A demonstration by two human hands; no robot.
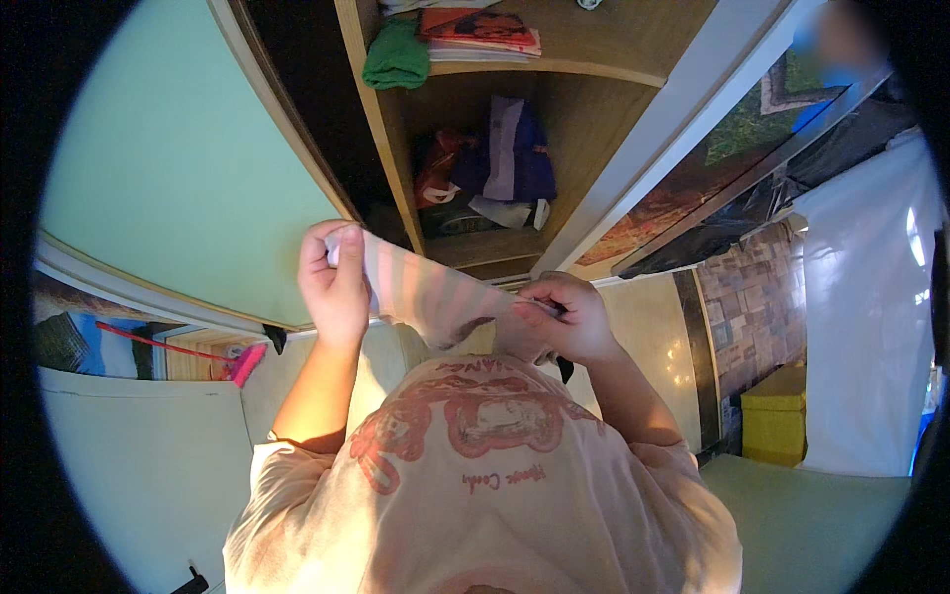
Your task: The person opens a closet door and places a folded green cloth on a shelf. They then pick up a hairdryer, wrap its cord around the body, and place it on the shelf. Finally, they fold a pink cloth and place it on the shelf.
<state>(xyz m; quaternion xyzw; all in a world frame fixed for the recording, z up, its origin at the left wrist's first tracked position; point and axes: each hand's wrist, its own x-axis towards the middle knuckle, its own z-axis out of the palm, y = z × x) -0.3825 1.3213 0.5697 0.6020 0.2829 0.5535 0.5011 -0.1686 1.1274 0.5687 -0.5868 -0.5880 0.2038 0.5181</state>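
Note:
A thin pale sock with pink and grey stripes (430, 289) is stretched between my two hands in front of my chest. My left hand (338, 282) pinches one end of it, a little higher than the other. The opposite end is in the fingers of my right hand (568, 315), where the cloth bunches and hangs over the wrist side. Its dark patch shows on the lower edge. Behind the sock stands an open wooden cabinet (601, 134), with dark bags (512, 148) on its lower shelf.
A green cloth (397, 56) and red printed packets (479, 30) lie on the upper shelf. A pale green sliding door panel (193, 171) covers the left. A pink broom (249, 364) is at far left. To the right are a yellow box (773, 416) and a white sheet (865, 312).

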